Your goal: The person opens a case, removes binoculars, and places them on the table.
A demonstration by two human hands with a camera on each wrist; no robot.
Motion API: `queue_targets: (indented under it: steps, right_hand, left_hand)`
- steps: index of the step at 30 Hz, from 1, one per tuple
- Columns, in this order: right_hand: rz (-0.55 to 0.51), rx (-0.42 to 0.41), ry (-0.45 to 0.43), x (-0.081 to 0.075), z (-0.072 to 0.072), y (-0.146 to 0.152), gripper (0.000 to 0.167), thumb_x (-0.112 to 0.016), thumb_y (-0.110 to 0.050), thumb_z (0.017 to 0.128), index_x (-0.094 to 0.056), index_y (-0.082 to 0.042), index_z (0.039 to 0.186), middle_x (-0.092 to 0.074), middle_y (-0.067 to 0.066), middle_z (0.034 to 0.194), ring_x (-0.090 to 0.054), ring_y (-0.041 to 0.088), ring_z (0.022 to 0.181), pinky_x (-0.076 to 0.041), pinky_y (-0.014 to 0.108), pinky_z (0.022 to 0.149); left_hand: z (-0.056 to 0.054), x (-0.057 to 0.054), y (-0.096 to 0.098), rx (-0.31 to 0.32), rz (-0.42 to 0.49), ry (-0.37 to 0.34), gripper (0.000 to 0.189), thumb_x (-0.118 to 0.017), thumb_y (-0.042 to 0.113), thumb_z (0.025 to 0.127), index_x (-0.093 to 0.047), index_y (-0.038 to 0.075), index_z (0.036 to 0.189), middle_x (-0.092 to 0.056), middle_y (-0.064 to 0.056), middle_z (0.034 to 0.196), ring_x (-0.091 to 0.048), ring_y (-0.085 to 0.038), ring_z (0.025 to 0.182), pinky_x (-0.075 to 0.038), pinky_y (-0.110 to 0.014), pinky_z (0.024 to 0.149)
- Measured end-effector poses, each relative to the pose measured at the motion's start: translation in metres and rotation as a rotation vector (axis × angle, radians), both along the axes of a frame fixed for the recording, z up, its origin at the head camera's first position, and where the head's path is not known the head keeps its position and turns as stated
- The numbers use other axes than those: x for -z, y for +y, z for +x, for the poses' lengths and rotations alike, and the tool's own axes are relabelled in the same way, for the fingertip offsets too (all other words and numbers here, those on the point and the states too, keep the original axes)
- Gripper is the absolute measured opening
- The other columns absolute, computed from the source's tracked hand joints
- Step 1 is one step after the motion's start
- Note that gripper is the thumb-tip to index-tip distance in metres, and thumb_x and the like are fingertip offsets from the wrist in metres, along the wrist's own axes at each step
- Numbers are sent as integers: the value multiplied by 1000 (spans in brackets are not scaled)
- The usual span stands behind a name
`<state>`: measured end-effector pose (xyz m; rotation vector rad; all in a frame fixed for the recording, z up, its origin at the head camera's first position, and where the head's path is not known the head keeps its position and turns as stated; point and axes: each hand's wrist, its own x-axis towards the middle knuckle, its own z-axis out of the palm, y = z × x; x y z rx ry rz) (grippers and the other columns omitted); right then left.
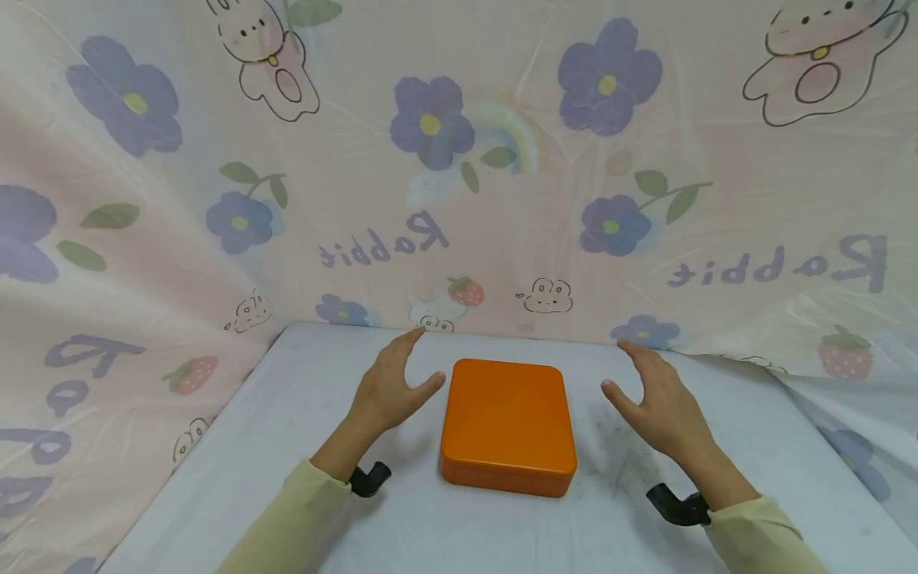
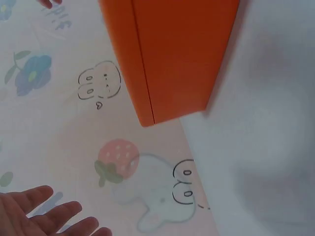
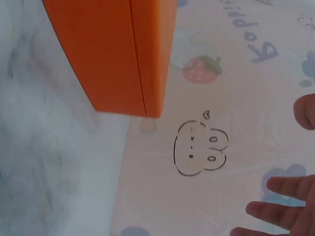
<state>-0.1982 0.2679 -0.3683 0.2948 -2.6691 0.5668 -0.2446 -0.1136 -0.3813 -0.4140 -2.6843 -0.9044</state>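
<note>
An orange box with rounded corners lies flat on the white table. A thin seam below its top edge shows on the box side in the left wrist view and on the opposite side in the right wrist view. To its left hovers my left hand, thumb spread from the fingers and pointing at the box, not touching it. My right hand is held off the box's right side, thumb and fingers apart, holding nothing. Both wrist views show straight, spread fingers.
A pale curtain printed with rabbits, flowers and strawberries surrounds the back and sides of the white table. Black curved wrist mounts sit under both wrists. Grey smudges mark the tabletop right of the box.
</note>
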Motion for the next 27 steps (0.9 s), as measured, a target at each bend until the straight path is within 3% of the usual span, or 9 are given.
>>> queue_targets:
  steps: [10,19,27]
  right_hand:
    - [-163,-42,-74,12,19,-17,63,-60,-40,93,-40,-10,145,-44,19,145,-47,42,125,-41,68,96]
    - [-187,-44,-150,27,32,-33,66,-62,-45,91,-40,-14,145,-46,16,146,-51,40,123,-46,66,91]
    - [-222,-65,-231,43,38,-42,73,-67,-48,86,-39,-17,145,-45,12,147,-54,38,122,-49,60,92]
  left_hand:
    - [23,6,5,1,103,-176,71,-60,53,87,-33,31,149,-37,1,154,-37,-27,141,-35,-59,109]
    - [39,17,7,23,155,-233,71,-66,48,86,-34,33,148,-42,2,150,-41,-26,138,-38,-58,108]
    - [46,25,14,87,155,-286,76,-69,48,83,-34,29,148,-43,-1,149,-45,-28,134,-43,-58,104]
